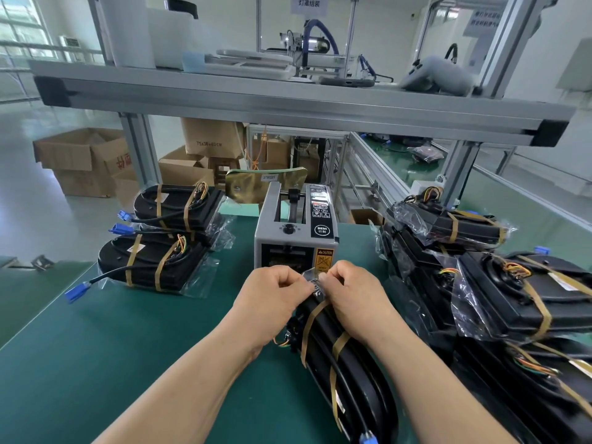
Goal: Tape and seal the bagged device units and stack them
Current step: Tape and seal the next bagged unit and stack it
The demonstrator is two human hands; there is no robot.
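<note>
Nearest, at 6 o'clock, one bagged unit stands on its long edge on the green mat, black body banded with brown strips, a blue connector at its near end. Both hands work its far end. The left hand and the right hand are curled, thumb and fingertips pinching the clear bag mouth from either side, the hands almost touching. Whether the shiny film between the fingers is a cut of tape or only folded bag cannot be told.

At 12 o'clock, just beyond the hands, the tape dispenser faces the person, outlet toward them.

At 3 o'clock a heap of units lies several deep, the bag film loose and crumpled round them. These are judged still awaiting sealing.

At 10 o'clock the near stack lies flat, with the far stack behind it at 11 o'clock, each with its bag drawn flat. Judged finished work.

Beyond the bench: cartons on the floor at 10 o'clock, and an aluminium shelf overhead at 12.

Assessment: task under way. A few units appear stacked; one is in hand at the closing step; the larger share on the right remains, as does stacking of the present unit.
</note>
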